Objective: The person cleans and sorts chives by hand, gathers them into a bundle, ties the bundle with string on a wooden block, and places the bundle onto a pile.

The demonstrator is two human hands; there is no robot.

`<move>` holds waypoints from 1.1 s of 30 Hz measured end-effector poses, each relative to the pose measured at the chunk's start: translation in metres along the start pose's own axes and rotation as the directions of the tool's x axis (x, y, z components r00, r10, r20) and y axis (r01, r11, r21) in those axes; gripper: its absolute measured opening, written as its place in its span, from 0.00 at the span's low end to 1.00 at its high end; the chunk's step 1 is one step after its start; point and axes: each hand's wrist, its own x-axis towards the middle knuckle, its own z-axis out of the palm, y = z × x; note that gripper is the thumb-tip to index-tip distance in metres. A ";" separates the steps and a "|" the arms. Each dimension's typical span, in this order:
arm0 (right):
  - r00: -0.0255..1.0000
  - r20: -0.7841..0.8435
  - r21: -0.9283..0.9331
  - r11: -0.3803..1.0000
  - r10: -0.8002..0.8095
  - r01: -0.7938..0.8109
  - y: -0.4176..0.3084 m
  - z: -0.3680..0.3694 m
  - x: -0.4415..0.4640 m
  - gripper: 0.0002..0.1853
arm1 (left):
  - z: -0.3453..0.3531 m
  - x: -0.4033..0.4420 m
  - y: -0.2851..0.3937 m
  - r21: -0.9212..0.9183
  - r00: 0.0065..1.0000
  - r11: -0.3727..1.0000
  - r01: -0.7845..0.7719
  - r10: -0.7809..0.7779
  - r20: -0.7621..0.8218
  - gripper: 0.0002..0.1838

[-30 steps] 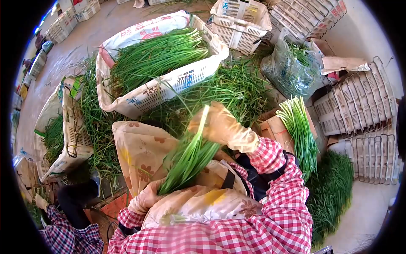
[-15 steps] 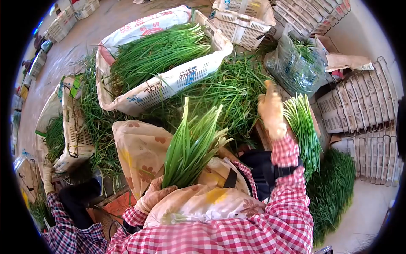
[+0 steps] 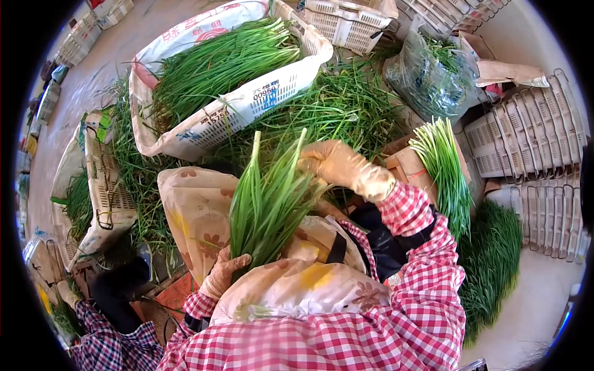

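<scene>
My left hand, in a tan glove, is wrapped round the lower leafy part of a bunch of chives. The bunch stands upright over my lap, its pale stem ends pointing up. My right hand, also gloved, is at the upper right side of this bunch with its fingers closed on some stems; the fingertips are partly hidden among them. Right of it, a tidy bundle of chives lies on a wooden board.
Loose chives cover the ground ahead. A white crate holds more. To the right are a plastic bag, stacked crates and a dark green pile of chives. At left, a co-worker's sleeve shows beside another crate.
My right hand has moved left from beside the tidy bundle to the bunch in my left hand, and its fingers have closed there. The view has shifted slightly.
</scene>
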 end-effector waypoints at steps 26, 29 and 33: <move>0.630 -0.125 -0.668 0.535 -0.766 0.517 -0.040 -0.027 -0.016 0.10 | 0.010 -0.006 0.013 0.100 0.990 0.989 -0.109 0.100 0.098 0.19; 0.707 -0.431 -0.308 0.828 -0.560 0.468 -0.042 -0.019 -0.018 0.10 | 0.003 -0.003 0.005 0.085 0.988 0.990 -0.113 0.103 0.113 0.19; 0.994 -0.026 0.054 0.993 0.104 -0.102 -0.075 -0.023 -0.015 0.18 | 0.009 -0.005 0.009 0.068 0.987 0.993 -0.093 0.084 0.135 0.20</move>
